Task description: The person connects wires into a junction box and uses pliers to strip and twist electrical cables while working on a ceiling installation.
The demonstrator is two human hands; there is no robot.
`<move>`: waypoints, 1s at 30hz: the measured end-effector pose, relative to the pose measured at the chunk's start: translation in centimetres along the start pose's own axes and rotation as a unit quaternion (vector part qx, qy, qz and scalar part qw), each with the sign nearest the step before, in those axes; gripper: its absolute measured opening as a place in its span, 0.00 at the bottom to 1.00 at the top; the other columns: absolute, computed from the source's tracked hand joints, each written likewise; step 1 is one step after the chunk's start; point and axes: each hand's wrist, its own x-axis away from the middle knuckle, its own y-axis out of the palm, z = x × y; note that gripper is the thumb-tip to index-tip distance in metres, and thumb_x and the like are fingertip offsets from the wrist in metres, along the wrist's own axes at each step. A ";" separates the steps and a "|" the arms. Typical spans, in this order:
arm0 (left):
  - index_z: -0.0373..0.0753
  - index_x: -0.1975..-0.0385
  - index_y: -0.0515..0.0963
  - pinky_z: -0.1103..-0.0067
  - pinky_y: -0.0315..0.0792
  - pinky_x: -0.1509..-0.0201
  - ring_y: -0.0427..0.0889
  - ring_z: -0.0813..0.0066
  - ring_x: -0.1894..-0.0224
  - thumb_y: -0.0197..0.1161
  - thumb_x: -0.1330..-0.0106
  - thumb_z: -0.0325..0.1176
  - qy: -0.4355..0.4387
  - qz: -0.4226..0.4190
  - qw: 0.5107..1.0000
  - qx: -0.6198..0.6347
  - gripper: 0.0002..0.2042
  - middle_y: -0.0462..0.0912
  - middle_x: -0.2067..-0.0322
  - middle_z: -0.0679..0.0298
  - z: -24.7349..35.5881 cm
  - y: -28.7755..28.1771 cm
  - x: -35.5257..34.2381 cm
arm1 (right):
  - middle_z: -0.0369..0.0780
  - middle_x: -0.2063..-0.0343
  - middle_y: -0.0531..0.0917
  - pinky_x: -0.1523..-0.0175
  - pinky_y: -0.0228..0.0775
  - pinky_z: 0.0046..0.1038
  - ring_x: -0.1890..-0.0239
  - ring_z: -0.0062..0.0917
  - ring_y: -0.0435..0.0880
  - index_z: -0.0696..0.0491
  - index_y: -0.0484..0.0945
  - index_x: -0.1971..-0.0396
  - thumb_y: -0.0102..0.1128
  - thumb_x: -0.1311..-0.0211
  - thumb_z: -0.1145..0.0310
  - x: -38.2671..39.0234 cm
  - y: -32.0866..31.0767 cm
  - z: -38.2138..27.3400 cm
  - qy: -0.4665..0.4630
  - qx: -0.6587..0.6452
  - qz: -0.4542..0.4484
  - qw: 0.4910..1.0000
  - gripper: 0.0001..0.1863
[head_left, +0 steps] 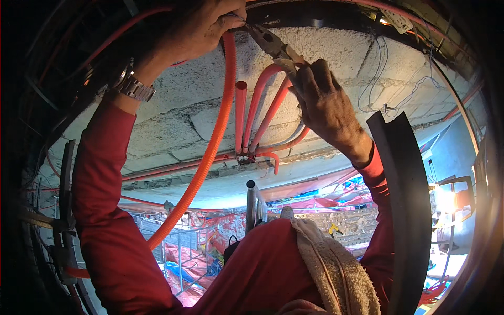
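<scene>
Up at the top edge, my left hand is closed, its thumb and fingers pinched together. What they pinch is too small and dark to make out. Directly below these fingers is the upper end of an orange corrugated conduit, which curves down past my left forearm. My right hand grips a pair of worn combination pliers by the handles. The jaws of the pliers reach up to the left fingertips. Whether the jaws bite on anything does not show.
Beyond my hands is a rough block wall with several red pipes. A dark metal channel rises beside my right arm. A towel drapes over my leg, and a bright lamp glows at the right. Thin wires dangle at upper right.
</scene>
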 end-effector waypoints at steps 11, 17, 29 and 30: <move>0.32 0.63 0.76 0.73 0.71 0.62 0.74 0.71 0.68 0.53 0.22 0.28 -0.007 -0.010 0.999 0.050 0.08 0.75 0.70 0.60 0.1 0.7 -0.5 | 0.38 0.73 0.74 0.68 0.77 0.30 0.72 0.26 0.75 0.52 0.74 0.55 0.64 0.30 0.64 -1.2 -3.3 1.9 0.262 -0.552 -0.308 0.730 0.11; 0.32 0.60 0.76 0.73 0.72 0.60 0.75 0.71 0.66 0.54 0.22 0.29 -0.031 0.006 0.996 0.081 0.07 0.75 0.68 0.60 -0.2 0.7 0.3 | 0.43 0.59 0.79 0.73 0.77 0.28 0.74 0.24 0.79 0.54 0.75 0.51 0.60 0.25 0.56 0.6 -2.4 0.7 0.203 -0.857 -0.234 0.411 0.16; 0.33 0.54 0.79 0.71 0.72 0.46 0.77 0.66 0.52 0.59 0.25 0.31 0.225 0.116 0.916 -0.312 0.08 0.77 0.58 0.60 1.4 -0.8 -0.1 | 0.52 0.30 0.65 0.35 0.59 0.56 0.32 0.50 0.67 0.49 0.67 0.30 0.65 0.37 0.72 3.1 1.9 0.6 0.034 0.125 0.072 0.989 0.34; 0.31 0.58 0.76 0.71 0.70 0.47 0.74 0.64 0.56 0.55 0.23 0.29 0.238 0.104 0.932 -0.253 0.07 0.75 0.63 0.57 1.7 -0.8 -0.4 | 0.52 0.30 0.65 0.35 0.59 0.56 0.32 0.50 0.67 0.49 0.67 0.30 0.65 0.37 0.72 2.8 1.9 0.6 0.032 0.125 0.072 0.989 0.34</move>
